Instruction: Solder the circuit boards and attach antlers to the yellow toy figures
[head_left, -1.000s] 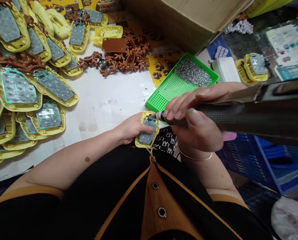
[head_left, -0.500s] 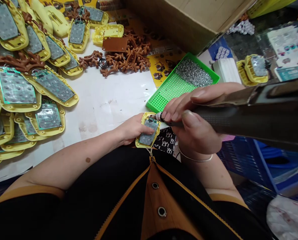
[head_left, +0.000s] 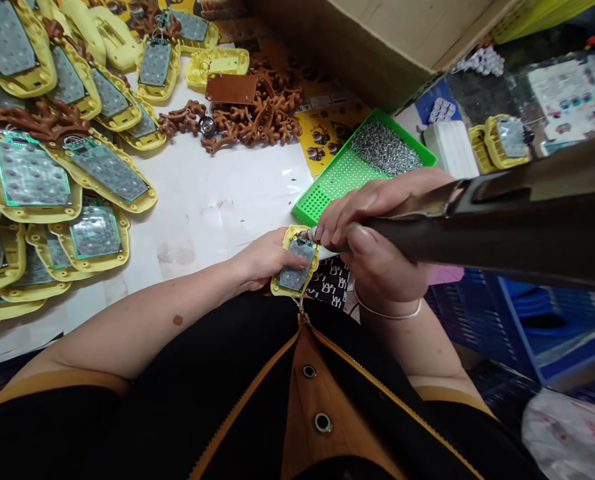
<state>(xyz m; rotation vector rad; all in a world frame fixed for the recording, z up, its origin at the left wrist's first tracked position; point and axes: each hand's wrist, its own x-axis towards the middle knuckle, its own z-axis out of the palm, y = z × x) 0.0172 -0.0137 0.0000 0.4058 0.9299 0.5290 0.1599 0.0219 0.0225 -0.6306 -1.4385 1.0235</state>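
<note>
Held at the near edge of the table [head_left: 212, 187] is 1 yellow shell [head_left: 280, 291] carrying a circuit board [head_left: 294, 277]. The left hand [head_left: 263, 259] closes round its side, thumb over the board; the right hand [head_left: 387, 268] grips a dark electric screwdriver [head_left: 527, 223], tip at the shell's far end. With only 1 hand steadying it, the shell could tilt, letting the bit slip and scratch the board. Just beyond, a green tray [head_left: 333, 185] bears loose screws [head_left: 384, 148].
</note>
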